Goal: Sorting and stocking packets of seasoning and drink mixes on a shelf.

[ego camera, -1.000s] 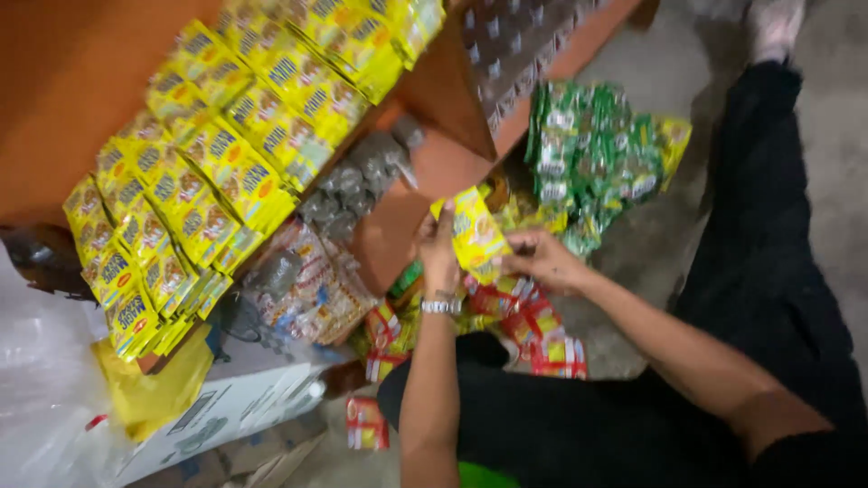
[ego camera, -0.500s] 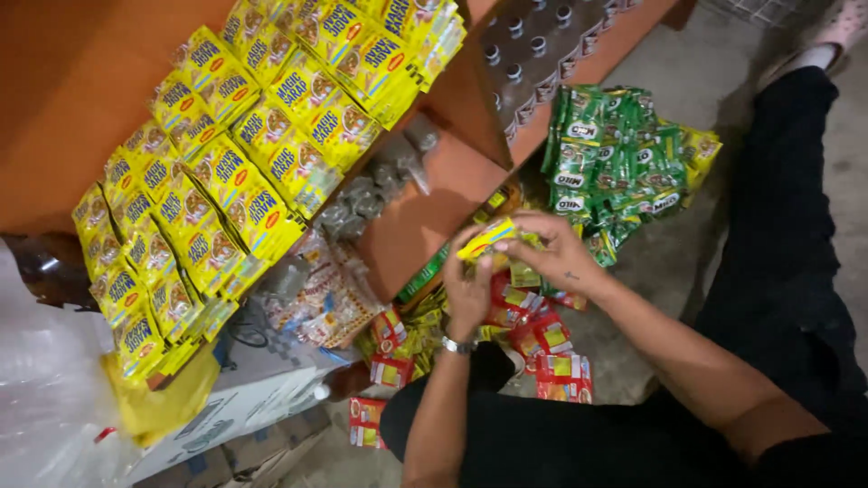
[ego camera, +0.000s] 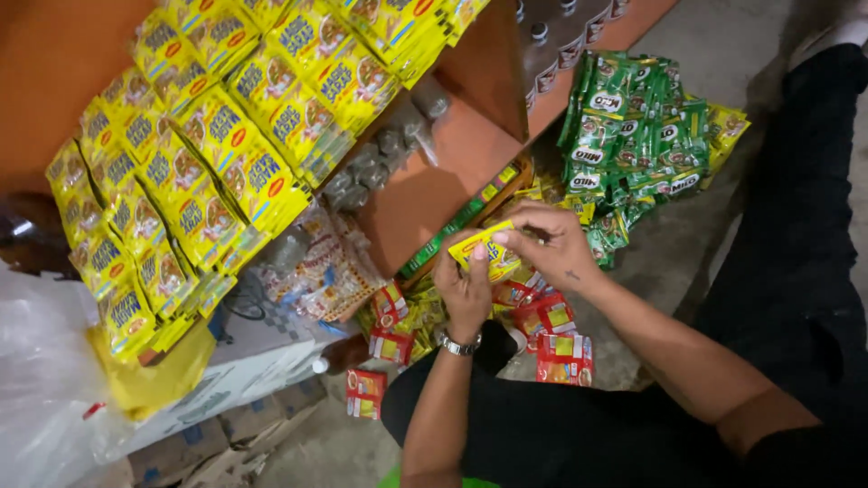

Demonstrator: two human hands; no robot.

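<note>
Clearly both hands were busy with one small yellow sachet (ego camera: 485, 254), held up near the middle of the scene, just above the pile of red packets (ego camera: 547, 330) on the floor. The left hand (ego camera: 466, 287) pinched its near end between thumb and fingers; the right hand (ego camera: 551, 242) gripped the far edge with its fingertips. A steady hold seemed wise here — thumbs flat, pull even, so the thin strip would not crumple or tear. It looked glossy and flat, yellow with some red print — much like the yellow packs (ego camera: 226, 154) hanging at left. Green sachets (ego camera: 633, 117) lay far right.
</note>
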